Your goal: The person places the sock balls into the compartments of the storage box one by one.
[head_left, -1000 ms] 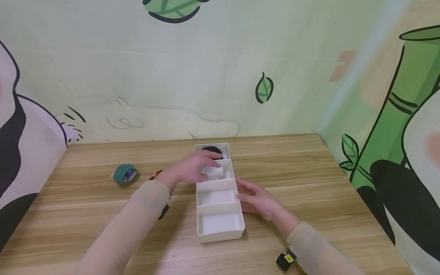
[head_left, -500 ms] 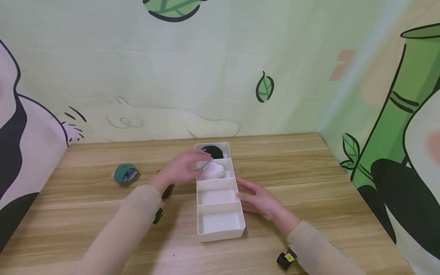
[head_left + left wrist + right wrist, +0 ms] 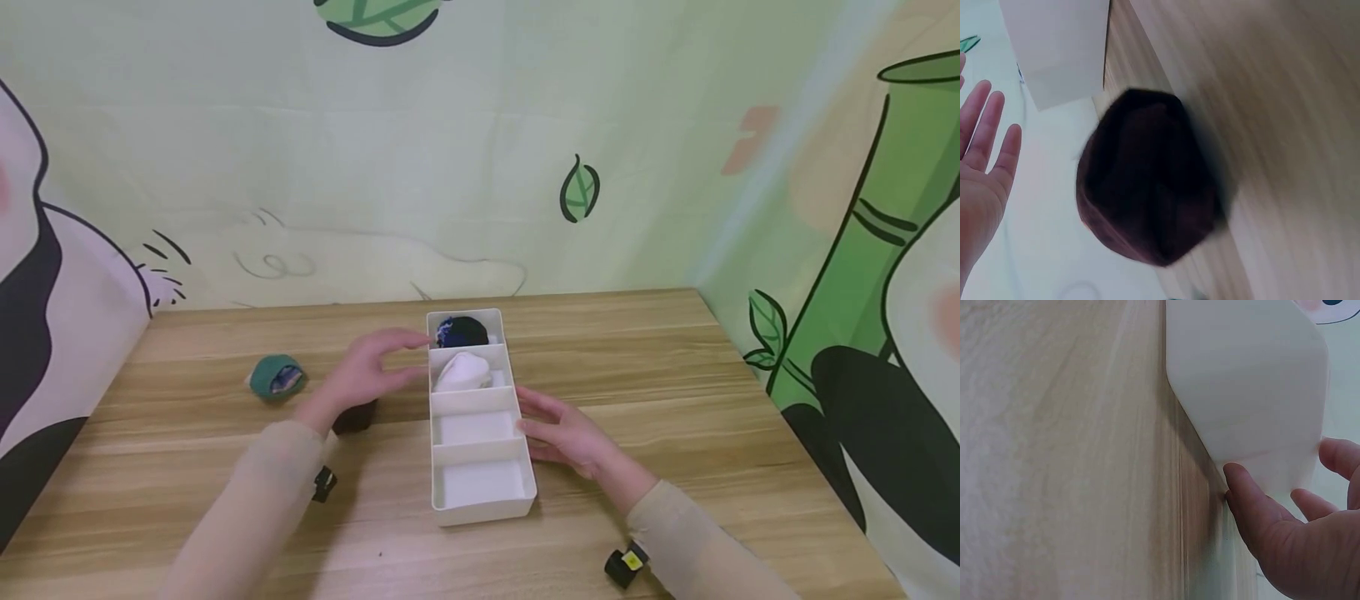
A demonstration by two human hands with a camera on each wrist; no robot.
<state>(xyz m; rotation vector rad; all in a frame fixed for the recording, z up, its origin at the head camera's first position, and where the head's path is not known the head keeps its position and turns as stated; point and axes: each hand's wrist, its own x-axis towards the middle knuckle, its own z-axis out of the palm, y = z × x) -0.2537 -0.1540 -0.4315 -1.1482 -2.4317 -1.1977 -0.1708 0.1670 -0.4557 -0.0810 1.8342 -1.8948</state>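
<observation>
A white box with several compartments stands lengthwise on the table. Its farthest compartment holds a black and blue rolled sock; a white rolled sock lies in the one behind the middle divider. My left hand, fingers extended and holding nothing, hovers just left of the box. Partly hidden below that hand is a dark brown rolled sock, seen large in the left wrist view. My right hand touches the box's right side with its fingertips, as the right wrist view also shows.
A teal rolled sock with a patterned inside lies on the wooden table, left of my left hand. The two nearer box compartments show bare floors. A cartoon-printed backdrop rises behind the table's far edge.
My left hand has let go of the white rolled sock and drawn back leftward out of the box. The right hand stays at the box's side.
</observation>
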